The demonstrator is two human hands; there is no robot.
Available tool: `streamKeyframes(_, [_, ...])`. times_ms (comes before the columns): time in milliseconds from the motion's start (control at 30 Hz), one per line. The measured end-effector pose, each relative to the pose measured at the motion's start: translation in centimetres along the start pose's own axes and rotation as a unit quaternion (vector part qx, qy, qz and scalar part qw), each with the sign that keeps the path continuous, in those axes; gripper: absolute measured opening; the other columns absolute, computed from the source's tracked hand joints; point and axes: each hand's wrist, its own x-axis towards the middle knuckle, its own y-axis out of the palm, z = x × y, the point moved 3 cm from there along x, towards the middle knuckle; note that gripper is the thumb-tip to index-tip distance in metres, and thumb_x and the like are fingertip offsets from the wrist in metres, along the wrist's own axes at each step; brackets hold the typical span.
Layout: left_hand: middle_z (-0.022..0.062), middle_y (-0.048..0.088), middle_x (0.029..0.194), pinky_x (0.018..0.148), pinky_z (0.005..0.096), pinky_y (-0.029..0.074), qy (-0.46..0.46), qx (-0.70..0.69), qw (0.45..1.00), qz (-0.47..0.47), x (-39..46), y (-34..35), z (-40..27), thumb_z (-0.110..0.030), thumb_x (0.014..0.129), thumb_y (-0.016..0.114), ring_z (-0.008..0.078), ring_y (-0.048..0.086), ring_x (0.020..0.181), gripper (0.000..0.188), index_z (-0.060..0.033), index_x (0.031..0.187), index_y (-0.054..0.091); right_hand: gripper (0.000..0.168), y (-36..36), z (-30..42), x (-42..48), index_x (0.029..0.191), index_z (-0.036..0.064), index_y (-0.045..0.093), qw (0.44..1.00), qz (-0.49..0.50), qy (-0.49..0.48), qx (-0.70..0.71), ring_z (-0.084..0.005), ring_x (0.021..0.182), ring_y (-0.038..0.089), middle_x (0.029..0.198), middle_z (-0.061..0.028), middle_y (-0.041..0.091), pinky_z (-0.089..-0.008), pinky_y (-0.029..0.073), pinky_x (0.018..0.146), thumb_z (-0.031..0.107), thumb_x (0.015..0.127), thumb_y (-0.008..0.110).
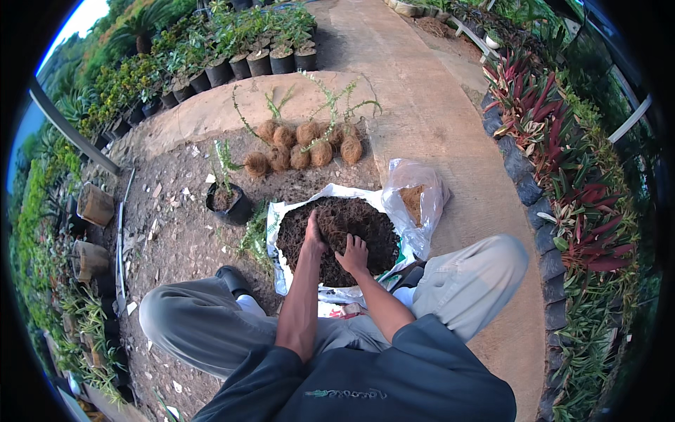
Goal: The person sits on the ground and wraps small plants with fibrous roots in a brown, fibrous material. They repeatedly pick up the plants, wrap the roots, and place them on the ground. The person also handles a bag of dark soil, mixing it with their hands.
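Note:
A white sack with its rim rolled down stands before me, full of dark potting soil. Above the soil a brown clump of coir fibre lies between my two hands. My left hand presses flat along its left side, fingers pointing away from me. From the near right, my right hand cups it with bent fingers. Soil and fibre hide the underside of the clump. Right of the sack, touching its rim, is a clear plastic bag with light brown fibre inside.
Several fibre-wrapped root balls, some with green shoots, sit beyond the sack. A black pot with a plant stands left, near loose fern-like cuttings. Potted plants line the back; red-leaved plants edge the concrete path.

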Motion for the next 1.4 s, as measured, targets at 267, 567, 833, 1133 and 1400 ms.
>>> streamKeyframes(267, [0.0103, 0.067, 0.113, 0.097, 0.0443, 0.047, 0.006, 0.032, 0.999, -0.015, -0.5, 1.2, 0.5, -0.052, 0.097, 0.041, 0.0279, 0.062, 0.103, 0.052, -0.0092, 0.117, 0.063, 0.059, -0.4, 0.1, -1.5, 0.128, 0.007, 0.052, 0.995, -0.079, -0.048, 0.034, -0.0376, 0.111, 0.049, 0.121, -0.0162, 0.051, -0.0470, 0.045, 0.094, 0.024, 0.077, 0.076])
streamKeyframes(567, [0.0104, 0.067, 0.111, 0.094, 0.0457, 0.050, 0.014, 0.032, 0.999, 0.004, -0.1, 0.7, 0.0, -0.049, 0.100, 0.036, 0.0275, 0.064, 0.099, 0.051, -0.0077, 0.117, 0.062, 0.054, -0.2, -1.7, -0.5, 0.123, 0.009, 0.057, 0.980, -0.096, -0.036, 0.168, -0.0364, 0.110, 0.053, 0.114, -0.0164, 0.056, -0.0445, 0.047, 0.095, 0.013, 0.073, 0.076])
streamKeyframes(833, [0.0098, 0.068, 0.109, 0.094, 0.0473, 0.049, -0.023, 0.044, 0.999, -0.008, -0.4, 0.6, 0.8, -0.051, 0.099, 0.037, 0.0272, 0.064, 0.098, 0.051, -0.0090, 0.111, 0.064, 0.047, -0.1, -3.7, 1.0, 0.112, 0.005, 0.066, 0.918, -0.107, 0.078, 0.373, -0.0279, 0.092, 0.068, 0.097, -0.0141, 0.069, -0.0369, 0.053, 0.085, 0.014, 0.068, 0.078])
streamKeyframes(1133, [0.0122, 0.064, 0.120, 0.099, 0.0514, 0.045, -0.027, 0.063, 0.997, -0.041, -0.4, -0.4, 1.5, -0.053, 0.099, 0.034, 0.0301, 0.061, 0.108, 0.056, -0.0097, 0.121, 0.061, 0.031, -0.9, -2.0, 2.2, 0.113, 0.006, 0.065, 0.650, -0.035, 0.148, 0.744, -0.0214, 0.093, 0.064, 0.107, -0.0056, 0.067, -0.0331, 0.052, 0.082, 0.014, 0.083, 0.070])
streamKeyframes(1400, [0.0132, 0.063, 0.123, 0.099, 0.0513, 0.046, -0.011, 0.078, 0.996, -0.032, 2.0, -2.5, 1.1, -0.053, 0.098, 0.037, 0.0300, 0.061, 0.110, 0.055, -0.0098, 0.125, 0.059, 0.044, -8.3, 4.1, 3.7, 0.118, 0.001, 0.063, 0.728, -0.120, 0.050, 0.673, -0.0170, 0.109, 0.053, 0.117, -0.0081, 0.062, -0.0307, 0.040, 0.098, 0.037, 0.094, 0.057])
